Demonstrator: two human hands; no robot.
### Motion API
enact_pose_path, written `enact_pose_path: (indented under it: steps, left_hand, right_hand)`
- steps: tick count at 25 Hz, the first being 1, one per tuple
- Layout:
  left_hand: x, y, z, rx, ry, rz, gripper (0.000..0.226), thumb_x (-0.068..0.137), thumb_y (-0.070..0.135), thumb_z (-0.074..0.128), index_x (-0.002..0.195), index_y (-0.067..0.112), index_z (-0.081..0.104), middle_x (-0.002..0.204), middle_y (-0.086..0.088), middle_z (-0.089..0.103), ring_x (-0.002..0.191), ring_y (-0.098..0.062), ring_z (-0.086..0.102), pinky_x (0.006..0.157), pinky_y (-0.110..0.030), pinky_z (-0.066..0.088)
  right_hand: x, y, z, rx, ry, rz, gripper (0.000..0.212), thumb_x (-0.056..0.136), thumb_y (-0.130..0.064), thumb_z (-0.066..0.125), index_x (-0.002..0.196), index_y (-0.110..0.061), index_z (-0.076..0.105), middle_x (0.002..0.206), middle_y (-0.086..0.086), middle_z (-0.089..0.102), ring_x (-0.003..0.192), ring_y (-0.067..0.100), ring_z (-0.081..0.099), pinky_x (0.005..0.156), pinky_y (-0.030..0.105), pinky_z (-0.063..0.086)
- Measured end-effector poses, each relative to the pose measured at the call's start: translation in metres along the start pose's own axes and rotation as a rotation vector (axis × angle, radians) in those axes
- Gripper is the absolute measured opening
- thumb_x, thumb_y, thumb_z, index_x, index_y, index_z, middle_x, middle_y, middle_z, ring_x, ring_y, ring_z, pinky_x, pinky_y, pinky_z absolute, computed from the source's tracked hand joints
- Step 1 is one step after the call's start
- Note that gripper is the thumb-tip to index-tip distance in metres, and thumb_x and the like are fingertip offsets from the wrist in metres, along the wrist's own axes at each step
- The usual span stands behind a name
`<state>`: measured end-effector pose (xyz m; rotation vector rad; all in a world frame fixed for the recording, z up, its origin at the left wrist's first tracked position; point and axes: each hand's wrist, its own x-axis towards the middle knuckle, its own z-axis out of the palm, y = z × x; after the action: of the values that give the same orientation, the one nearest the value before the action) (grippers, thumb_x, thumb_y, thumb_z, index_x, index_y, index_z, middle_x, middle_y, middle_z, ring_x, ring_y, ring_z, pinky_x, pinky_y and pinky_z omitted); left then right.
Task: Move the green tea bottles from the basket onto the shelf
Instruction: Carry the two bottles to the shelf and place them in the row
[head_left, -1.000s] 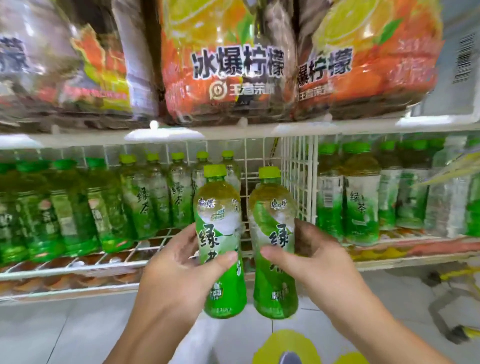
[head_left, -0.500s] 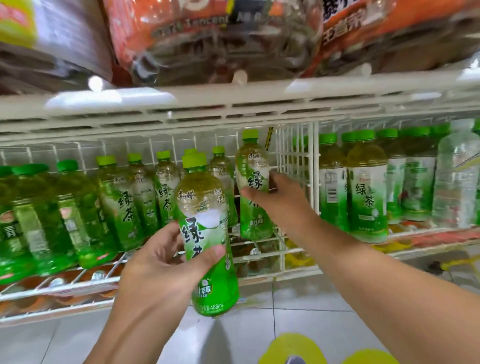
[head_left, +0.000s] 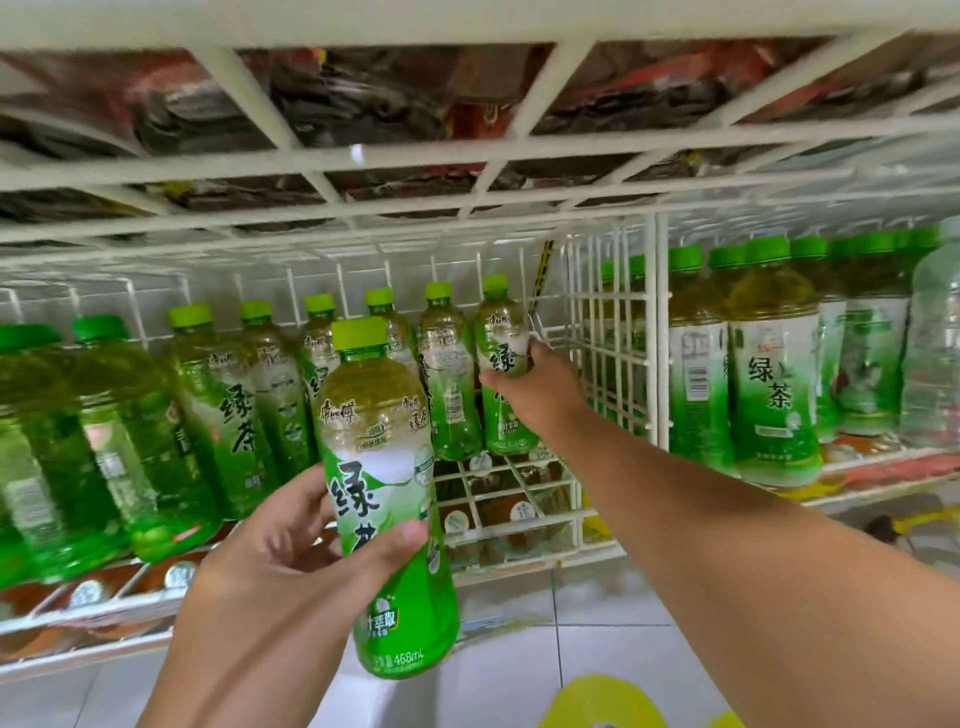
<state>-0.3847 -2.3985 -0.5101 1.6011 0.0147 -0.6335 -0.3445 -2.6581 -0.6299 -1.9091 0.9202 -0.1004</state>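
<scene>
My left hand (head_left: 291, 551) grips a green tea bottle (head_left: 387, 467) upright in front of the shelf, above the floor. My right hand (head_left: 540, 389) reaches deep into the white wire shelf (head_left: 519, 499) and grips a second green tea bottle (head_left: 501, 358) at its label; that bottle stands at the right end of the back row, next to the wire divider (head_left: 613, 353). A row of green tea bottles (head_left: 249, 415) fills the shelf to the left. The basket shows only as a yellow edge (head_left: 602, 701) at the bottom.
Behind the divider, more green tea bottles (head_left: 769, 384) and a clear bottle (head_left: 935, 353) stand on the right section. A wire shelf (head_left: 467, 150) with packaged drinks hangs close overhead. Bottle caps (head_left: 519, 512) of a lower level show through the grid. White floor tiles (head_left: 571, 623) lie below.
My right hand has pushed its bottle deeper into the shelf, to the back row by the divider. My left hand holds its bottle in much the same place. The view has moved closer and lower.
</scene>
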Motion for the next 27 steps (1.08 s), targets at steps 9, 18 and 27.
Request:
enact_pose_path:
  steps: [9, 18, 27]
  left_hand:
    - [0.019, -0.006, -0.001, 0.099, 0.085, -0.009, 0.083, 0.045, 0.047, 0.098, 0.121, 0.029, 0.069, 0.099, 0.026, 0.074, 0.089, 0.016, 0.065, 0.081, -0.007, 0.048]
    - [0.017, 0.000, 0.013, 0.069, 0.127, 0.011, 0.084, 0.055, 0.025, 0.091, 0.133, 0.028, 0.060, 0.100, 0.028, 0.060, 0.083, 0.018, 0.049, 0.089, -0.019, 0.041]
    - [0.023, 0.006, 0.025, 0.209, 0.059, 0.053, 0.032, 0.071, 0.029, 0.088, 0.098, 0.038, 0.072, 0.080, 0.031, 0.073, 0.073, 0.014, 0.066, 0.060, -0.007, 0.046]
  right_hand:
    - [0.011, 0.005, 0.004, -0.051, -0.036, 0.010, 0.062, 0.086, -0.038, 0.081, 0.136, -0.020, 0.050, 0.126, -0.002, 0.057, 0.093, 0.009, 0.057, 0.061, 0.013, 0.040]
    - [0.001, -0.014, -0.020, -0.266, -0.155, -0.010, 0.081, 0.087, -0.031, 0.080, 0.153, -0.014, 0.036, 0.152, 0.008, 0.045, 0.130, 0.024, 0.053, 0.091, 0.022, 0.040]
    - [-0.122, -0.052, -0.050, 0.450, -0.404, 0.058, 0.044, 0.093, -0.043, 0.071, 0.130, -0.021, 0.066, 0.120, -0.003, 0.074, 0.109, 0.012, 0.071, 0.100, 0.041, 0.056]
